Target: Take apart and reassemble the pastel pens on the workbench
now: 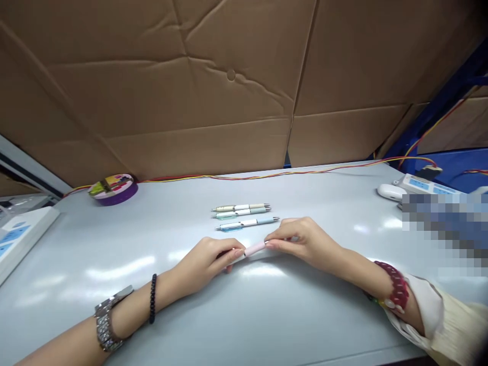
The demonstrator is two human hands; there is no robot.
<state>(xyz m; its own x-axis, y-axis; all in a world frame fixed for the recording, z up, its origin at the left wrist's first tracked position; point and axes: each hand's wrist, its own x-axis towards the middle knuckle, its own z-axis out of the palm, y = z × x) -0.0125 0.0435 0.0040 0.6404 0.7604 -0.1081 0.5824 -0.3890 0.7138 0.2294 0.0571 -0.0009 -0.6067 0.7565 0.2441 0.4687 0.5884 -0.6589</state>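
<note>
Cream cloth sleeve (453, 328) on the right arm lies nearest the camera, well to the right of a slim pink-and-white pen (254, 248) held over a glossy pale grey tabletop (244, 320). At that pen's left end, the left hand (209, 259) has thumb and fingers closed on the white barrel; at its right end, the right hand (308, 241) pinches with thumb and forefinger, though the fingertips hide the exact contact. Beyond the pen lie a yellow-and-white pen (241, 207), a green-and-white pen (243, 213) just beside it, and a blue-and-white pen (249, 222), closest to the hands. Far to its left sits a round purple box (119, 196) with a fruit-patterned lid.
</note>
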